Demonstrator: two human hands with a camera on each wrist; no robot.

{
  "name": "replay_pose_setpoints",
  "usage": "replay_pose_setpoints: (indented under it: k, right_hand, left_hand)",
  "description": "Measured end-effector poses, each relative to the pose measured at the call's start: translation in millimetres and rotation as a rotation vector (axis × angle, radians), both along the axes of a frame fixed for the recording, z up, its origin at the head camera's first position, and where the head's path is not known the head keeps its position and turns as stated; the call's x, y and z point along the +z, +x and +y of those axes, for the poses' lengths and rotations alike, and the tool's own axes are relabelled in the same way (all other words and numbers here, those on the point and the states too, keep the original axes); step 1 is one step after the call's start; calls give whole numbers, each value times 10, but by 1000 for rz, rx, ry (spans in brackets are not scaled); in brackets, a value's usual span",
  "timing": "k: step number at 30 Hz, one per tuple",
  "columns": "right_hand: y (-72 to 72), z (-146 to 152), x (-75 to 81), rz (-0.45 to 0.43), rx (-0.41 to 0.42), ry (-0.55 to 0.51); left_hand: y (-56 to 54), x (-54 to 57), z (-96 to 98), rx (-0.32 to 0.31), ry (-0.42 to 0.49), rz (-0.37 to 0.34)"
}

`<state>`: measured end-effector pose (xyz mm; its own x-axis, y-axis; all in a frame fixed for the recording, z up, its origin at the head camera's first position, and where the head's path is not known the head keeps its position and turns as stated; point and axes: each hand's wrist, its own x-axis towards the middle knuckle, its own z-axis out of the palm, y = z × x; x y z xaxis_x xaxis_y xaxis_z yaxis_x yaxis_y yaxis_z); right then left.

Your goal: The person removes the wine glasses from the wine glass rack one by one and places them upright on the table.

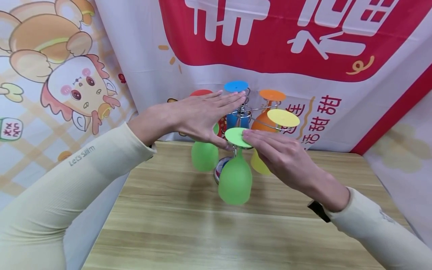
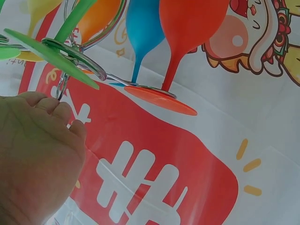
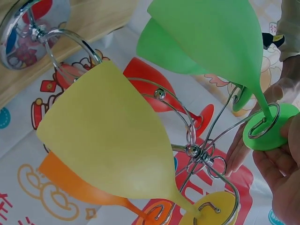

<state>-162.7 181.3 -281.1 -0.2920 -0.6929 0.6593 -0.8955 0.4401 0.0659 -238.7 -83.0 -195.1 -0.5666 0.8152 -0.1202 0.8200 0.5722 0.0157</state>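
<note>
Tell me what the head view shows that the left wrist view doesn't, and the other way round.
Only the head view: the right hand, pinching a green glass by its foot, and the table.

Only the left wrist view: the stem of the red glass.

Both: the left hand, the rack, and at least parts of the red glass, green glasses, blue glass, orange glass and yellow glass.

Cream sleeves (image 1: 98,176) — grey lettering (image 1: 82,155)

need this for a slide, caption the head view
Right hand pinches front green goblet by its base, left hand near metal rack.
</note>
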Motion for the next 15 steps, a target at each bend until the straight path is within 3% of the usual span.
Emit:
replay_pose_setpoints:
  k: [7,15]
  right_hand:
    - [-41,-43,-3,23,2,-18]
    - [-101,-37,-32,20,-62,-18]
  left_hand:
    - [-3,7,0,1,13,-12]
    - [-1,13,2,0,15,-9]
